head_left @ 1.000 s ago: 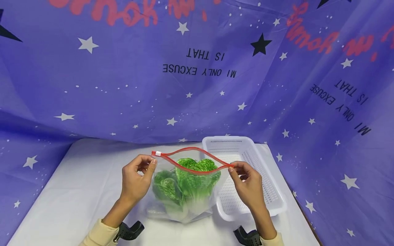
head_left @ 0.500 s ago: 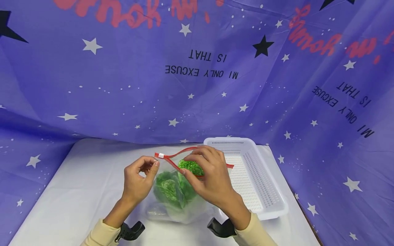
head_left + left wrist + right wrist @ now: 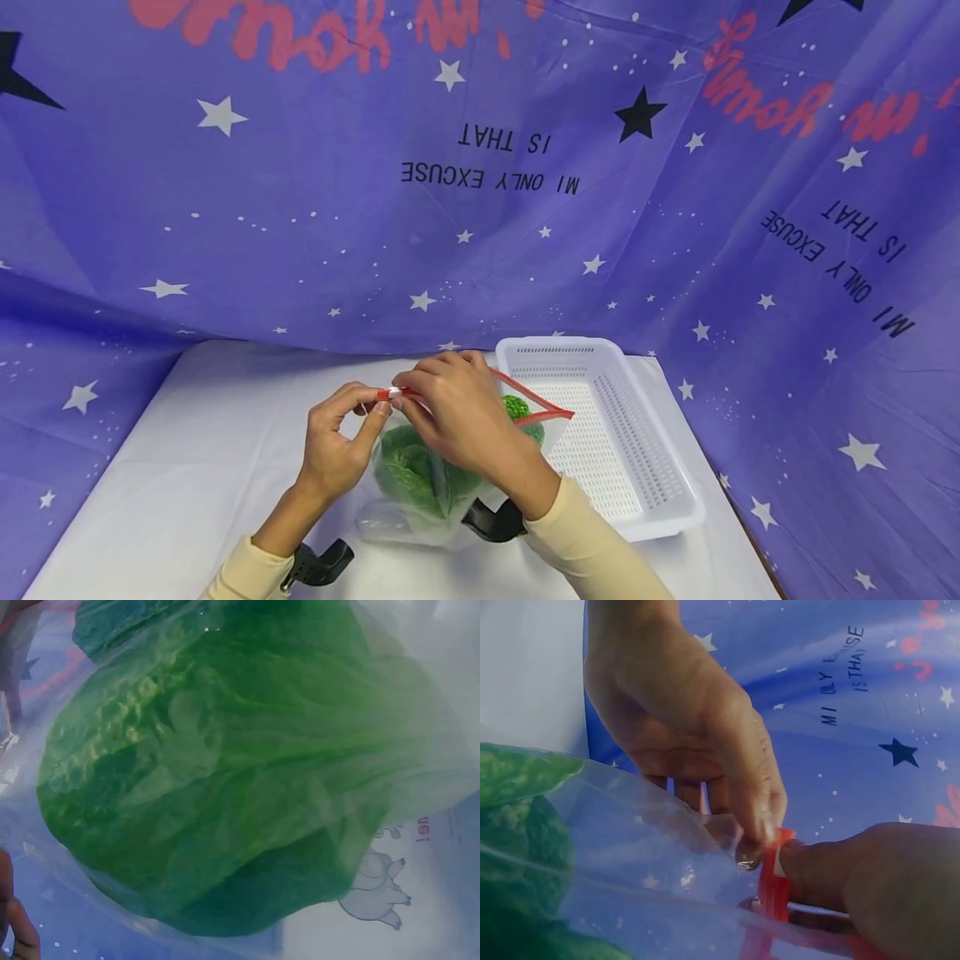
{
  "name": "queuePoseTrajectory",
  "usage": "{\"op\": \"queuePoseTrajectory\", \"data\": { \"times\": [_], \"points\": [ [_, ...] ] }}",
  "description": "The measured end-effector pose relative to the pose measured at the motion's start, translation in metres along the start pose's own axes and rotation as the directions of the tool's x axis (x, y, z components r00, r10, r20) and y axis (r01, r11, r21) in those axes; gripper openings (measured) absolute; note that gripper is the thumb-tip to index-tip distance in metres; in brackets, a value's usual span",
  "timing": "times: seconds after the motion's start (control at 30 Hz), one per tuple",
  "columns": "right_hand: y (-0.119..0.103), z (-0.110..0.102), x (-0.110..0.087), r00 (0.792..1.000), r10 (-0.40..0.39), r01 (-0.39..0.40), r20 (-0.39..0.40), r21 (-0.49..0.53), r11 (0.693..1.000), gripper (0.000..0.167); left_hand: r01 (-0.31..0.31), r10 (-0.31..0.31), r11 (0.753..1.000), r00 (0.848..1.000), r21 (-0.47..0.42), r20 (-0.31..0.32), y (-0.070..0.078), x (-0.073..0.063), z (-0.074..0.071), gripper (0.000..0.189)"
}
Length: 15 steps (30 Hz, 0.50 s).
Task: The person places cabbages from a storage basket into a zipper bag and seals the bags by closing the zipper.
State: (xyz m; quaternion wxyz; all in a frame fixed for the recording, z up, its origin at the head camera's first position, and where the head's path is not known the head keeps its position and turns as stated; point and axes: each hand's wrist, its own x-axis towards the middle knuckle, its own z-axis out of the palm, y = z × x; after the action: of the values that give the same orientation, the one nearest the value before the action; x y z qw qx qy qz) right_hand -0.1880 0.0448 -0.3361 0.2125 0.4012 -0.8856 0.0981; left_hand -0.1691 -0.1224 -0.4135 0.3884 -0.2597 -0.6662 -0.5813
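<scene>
A clear slider zip bag (image 3: pixel 367 521) with a red zip strip (image 3: pixel 543 414) stands on the table, leafy green lettuce (image 3: pixel 408 471) inside it. My left hand (image 3: pixel 333 446) pinches the bag's top left corner. Right beside those fingertips, my right hand (image 3: pixel 468 417) pinches the white slider (image 3: pixel 394 392) at the left end of the strip. Toward the right, the mouth of the bag still gapes, partly hidden behind my right hand. The left wrist view is filled by the lettuce (image 3: pixel 225 772) behind the plastic. Both hands meet at the red strip (image 3: pixel 775 896) in the right wrist view.
A white perforated plastic basket (image 3: pixel 686 500) stands to the right, partly behind the bag and right arm. White cloth covers the table (image 3: pixel 225 417). A purple star-patterned curtain (image 3: pixel 337 250) closes off the back and sides.
My right hand has let go of the bag's right corner and crossed left over the mouth to the slider. The left hand keeps its hold at the left corner.
</scene>
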Motion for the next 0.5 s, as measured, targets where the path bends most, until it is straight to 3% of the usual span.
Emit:
{"op": "queuePoseTrajectory", "data": {
  "times": [0.27, 0.5],
  "points": [
    [0.002, 0.002, 0.002, 0.999, -0.033, 0.034, -0.037, 0.022, 0.999, 0.009, -0.041, 0.042, 0.999, 0.999, 0.029, -0.022, 0.001, 0.004, 0.003, 0.021],
    [0.003, 0.002, 0.002, 0.997, -0.055, 0.053, -0.053, -0.034, 0.998, 0.01, 0.001, 0.001, 0.998, 0.999, 0.057, -0.041, 0.01, 0.007, 0.003, 0.016]
  ]
}}
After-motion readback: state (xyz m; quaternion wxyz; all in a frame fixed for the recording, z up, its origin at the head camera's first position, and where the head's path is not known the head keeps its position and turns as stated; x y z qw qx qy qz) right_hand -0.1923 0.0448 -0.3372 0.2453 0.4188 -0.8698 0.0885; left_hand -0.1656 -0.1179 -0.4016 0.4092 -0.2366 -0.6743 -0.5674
